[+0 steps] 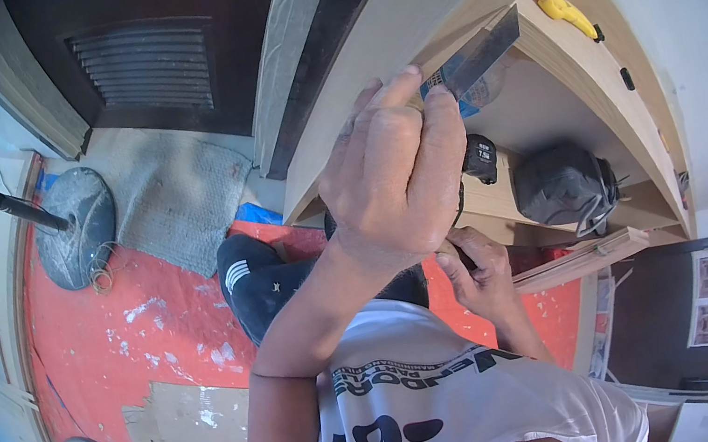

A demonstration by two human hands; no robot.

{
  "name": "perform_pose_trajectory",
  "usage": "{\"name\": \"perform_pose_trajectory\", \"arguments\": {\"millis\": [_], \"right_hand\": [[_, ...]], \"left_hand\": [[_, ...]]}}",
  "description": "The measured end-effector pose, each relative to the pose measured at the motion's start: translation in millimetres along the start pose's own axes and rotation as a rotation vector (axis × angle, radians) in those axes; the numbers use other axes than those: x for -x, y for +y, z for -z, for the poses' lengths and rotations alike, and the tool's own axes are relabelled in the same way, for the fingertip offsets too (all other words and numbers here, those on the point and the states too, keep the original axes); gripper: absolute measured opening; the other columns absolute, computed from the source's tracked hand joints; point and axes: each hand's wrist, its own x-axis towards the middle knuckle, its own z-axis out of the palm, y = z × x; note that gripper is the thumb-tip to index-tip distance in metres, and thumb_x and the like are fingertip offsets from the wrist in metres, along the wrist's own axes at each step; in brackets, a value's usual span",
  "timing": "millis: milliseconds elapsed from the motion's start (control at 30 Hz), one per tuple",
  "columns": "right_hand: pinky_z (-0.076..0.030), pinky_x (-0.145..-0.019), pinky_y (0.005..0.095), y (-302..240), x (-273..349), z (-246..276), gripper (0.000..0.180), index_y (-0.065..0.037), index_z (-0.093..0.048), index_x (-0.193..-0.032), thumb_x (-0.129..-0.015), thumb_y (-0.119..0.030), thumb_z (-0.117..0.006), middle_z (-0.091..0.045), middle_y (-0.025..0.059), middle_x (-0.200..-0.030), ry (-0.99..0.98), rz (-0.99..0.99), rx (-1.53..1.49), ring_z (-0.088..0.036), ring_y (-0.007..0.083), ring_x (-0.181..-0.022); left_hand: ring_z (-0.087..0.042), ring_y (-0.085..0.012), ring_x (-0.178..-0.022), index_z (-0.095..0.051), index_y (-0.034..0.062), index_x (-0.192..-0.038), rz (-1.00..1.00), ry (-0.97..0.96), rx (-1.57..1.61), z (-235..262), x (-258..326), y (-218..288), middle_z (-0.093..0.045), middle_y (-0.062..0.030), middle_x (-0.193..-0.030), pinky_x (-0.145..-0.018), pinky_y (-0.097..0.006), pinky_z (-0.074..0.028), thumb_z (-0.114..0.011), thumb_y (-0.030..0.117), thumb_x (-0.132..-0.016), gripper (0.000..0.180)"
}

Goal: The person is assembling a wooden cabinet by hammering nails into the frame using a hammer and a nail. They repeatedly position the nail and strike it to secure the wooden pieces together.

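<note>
My left hand (396, 166) reaches up at the centre, back toward me, fingers bent around the lower part of a flat grey metal blade (490, 50). The blade has a slanted end and points up to the right, over the light wood cabinet. Below it, my right hand (483, 269) is curled near my lap, closed around something dark that its fingers mostly hide. A clear plastic bottle (487, 91) with a blue label lies behind the blade. Close to my left hand's wrist side sits a black tape measure (480, 159).
A black bag (561, 184) rests in the cabinet (607, 72), and a yellow-handled tool (563, 9) lies on its edge. Left are a round stand base (76, 227), a grey mat (174, 191) and red floor covering (131, 326). A dark louvred door (141, 60) stands ahead.
</note>
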Motion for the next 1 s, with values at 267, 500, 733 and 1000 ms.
{"name": "perform_pose_trajectory", "arguments": {"millis": [267, 500, 733, 1000], "right_hand": [[-0.055, -0.071, 0.0365, 2.6, -0.3, -3.1, 0.032, 0.005, -0.066, -0.113, -0.087, -0.012, -0.07, -0.069, 0.02, -0.095, -0.052, 0.028, 0.021, -0.069, 0.0319, -0.08], [-0.055, -0.072, 0.0374, 0.2, 0.0, -3.8, 0.031, 0.005, -0.066, -0.111, -0.086, -0.012, -0.07, -0.069, 0.0196, -0.094, -0.069, 0.003, -0.007, -0.069, 0.0316, -0.08], [-0.055, -0.072, 0.0365, -3.2, 1.4, -1.9, 0.031, 0.004, -0.067, -0.112, -0.086, -0.011, -0.07, -0.069, 0.0193, -0.094, -0.06, 0.013, 0.023, -0.069, 0.031, -0.08], [-0.053, -0.068, 0.0336, -15.1, -4.1, 10.1, 0.03, 0.004, -0.068, -0.11, -0.085, -0.012, -0.071, -0.068, 0.0175, -0.089, -0.012, 0.019, 0.024, -0.068, 0.0285, -0.076]], "left_hand": [[-0.071, -0.0301, -0.082, -0.066, -0.0059, -0.086, 0.016, -0.071, -0.026, 4.8, -4.8, 3.4, -0.054, -0.0104, -0.074, -0.07, -0.042, -0.062, -0.068, -0.001, -0.069, 0.018], [-0.071, -0.0303, -0.078, -0.065, -0.0069, -0.088, 0.024, -0.055, -0.013, 4.8, -3.0, 3.2, -0.056, -0.0125, -0.076, -0.066, -0.037, -0.061, -0.068, -0.002, -0.067, 0.021], [-0.07, -0.0295, -0.078, -0.065, -0.0076, -0.089, 0.002, -0.083, -0.041, 8.0, -6.2, -0.8, -0.057, -0.0136, -0.079, -0.064, -0.033, -0.06, -0.067, -0.004, -0.066, 0.023], [-0.069, -0.0274, -0.076, -0.065, -0.0069, -0.088, -0.02, -0.073, -0.08, 4.0, -2.1, -4.6, -0.055, -0.0114, -0.078, -0.064, -0.032, -0.059, -0.067, -0.002, -0.065, 0.023]]}}
